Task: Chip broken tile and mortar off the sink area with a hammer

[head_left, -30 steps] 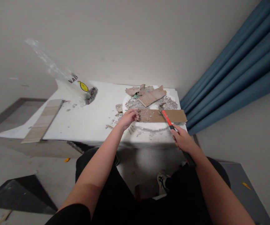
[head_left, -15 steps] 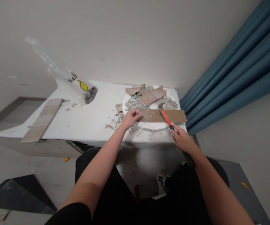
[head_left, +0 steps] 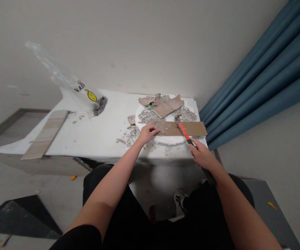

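Grey rubble and broken tile pieces [head_left: 168, 107] crowd the white surface [head_left: 100, 132]. Left hand [head_left: 146, 133] pinches a long brown cracked tile strip [head_left: 181, 128]; right hand [head_left: 202, 156] grips an orange-handled hammer [head_left: 183, 130], head resting on it.

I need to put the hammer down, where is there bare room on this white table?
Free: the white table between the plastic bag and the left hand. Crowded: the right end, with tile pieces, the brown strip and rubble.
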`<state>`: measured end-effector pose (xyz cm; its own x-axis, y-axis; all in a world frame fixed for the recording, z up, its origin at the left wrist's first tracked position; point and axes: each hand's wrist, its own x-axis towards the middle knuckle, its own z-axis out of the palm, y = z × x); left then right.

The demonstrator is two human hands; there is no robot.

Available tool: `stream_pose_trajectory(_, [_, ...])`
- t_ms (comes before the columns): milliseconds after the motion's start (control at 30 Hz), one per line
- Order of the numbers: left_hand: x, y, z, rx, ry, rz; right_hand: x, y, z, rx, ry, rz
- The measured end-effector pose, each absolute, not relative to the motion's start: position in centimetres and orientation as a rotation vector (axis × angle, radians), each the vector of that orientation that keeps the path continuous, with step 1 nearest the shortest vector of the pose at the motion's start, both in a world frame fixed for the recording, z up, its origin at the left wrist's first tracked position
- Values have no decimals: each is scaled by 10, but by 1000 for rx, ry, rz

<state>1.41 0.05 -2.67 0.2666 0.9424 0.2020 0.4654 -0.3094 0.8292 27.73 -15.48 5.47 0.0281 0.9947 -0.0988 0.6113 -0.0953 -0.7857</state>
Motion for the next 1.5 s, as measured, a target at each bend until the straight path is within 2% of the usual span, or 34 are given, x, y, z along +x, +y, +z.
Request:
stream_pose_trajectory(567, [18, -8, -35, 1967, 1289, 1002, 270, -159, 67, -1759, -1564, 986])
stream_pose_trajectory(833, [21, -11, -39, 2070, 1256, 1010, 229, -179, 82, -1554, -1573, 1151])
stream_pose_trajectory(1500, [18, -10, -37, 2074, 1289, 938, 216, -187, 65, -1607, -1693, 1067])
